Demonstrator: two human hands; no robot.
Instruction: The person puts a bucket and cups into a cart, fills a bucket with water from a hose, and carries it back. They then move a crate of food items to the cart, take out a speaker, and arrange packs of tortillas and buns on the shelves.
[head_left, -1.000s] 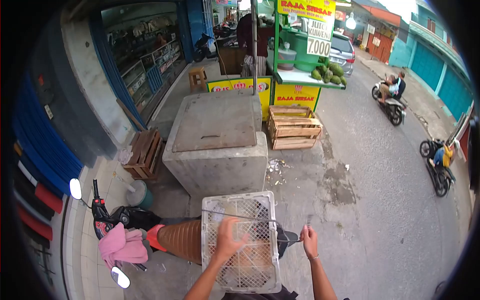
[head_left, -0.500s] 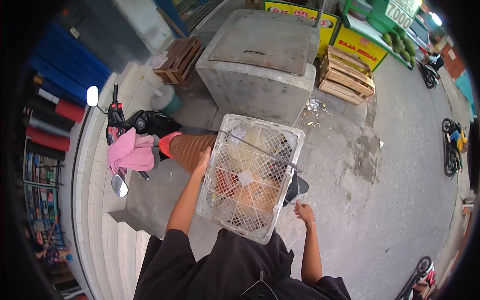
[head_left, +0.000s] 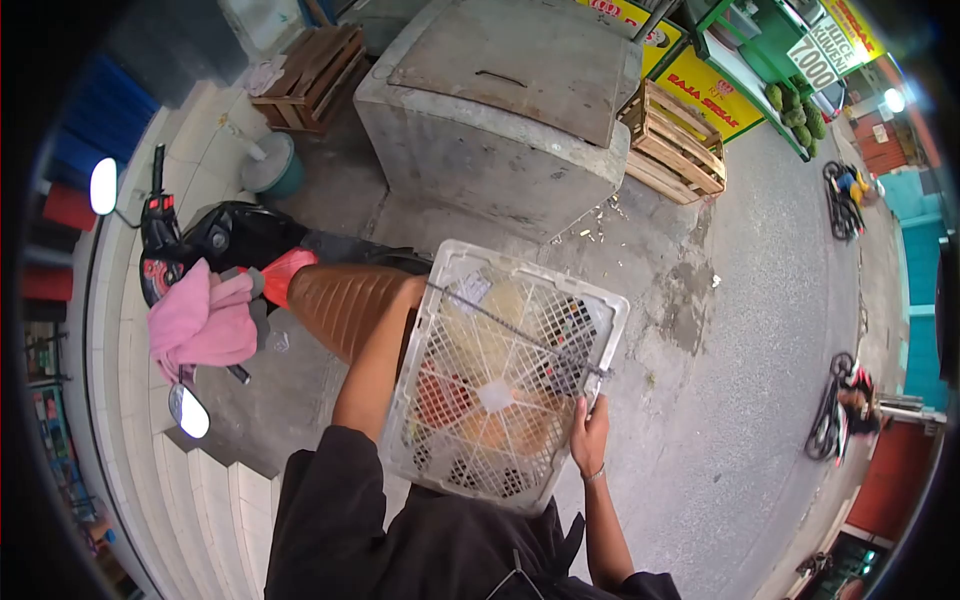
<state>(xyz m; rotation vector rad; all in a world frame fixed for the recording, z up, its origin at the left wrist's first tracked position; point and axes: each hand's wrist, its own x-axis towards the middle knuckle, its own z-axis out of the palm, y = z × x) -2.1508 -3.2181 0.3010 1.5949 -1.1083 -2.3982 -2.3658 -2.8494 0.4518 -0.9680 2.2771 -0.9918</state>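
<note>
A white plastic crate [head_left: 497,396] with a lattice top lies tilted in front of my body, on or over the back of a motorbike seat [head_left: 335,300]. Wrapped bags and coloured packets show through the lattice. A dark cord [head_left: 500,322] runs slantwise across the top to the right rim. My left hand [head_left: 408,293] grips the crate's upper left side, its fingers largely hidden by the edge. At the right rim, just below the cord's end, my right hand [head_left: 590,430] is closed on the crate, thumb up along the rim.
Ahead stands a concrete box [head_left: 490,140] with a lid. Wooden crates [head_left: 672,145] flank it. A pink cloth [head_left: 203,318] hangs on the motorbike's handlebar. Tiled steps [head_left: 195,490] rise at left. Motorbikes [head_left: 832,410] are on the road at right.
My right hand has come up from beside the crate and taken hold of its right rim. My left hand has slid up the left side. The view has shifted right.
</note>
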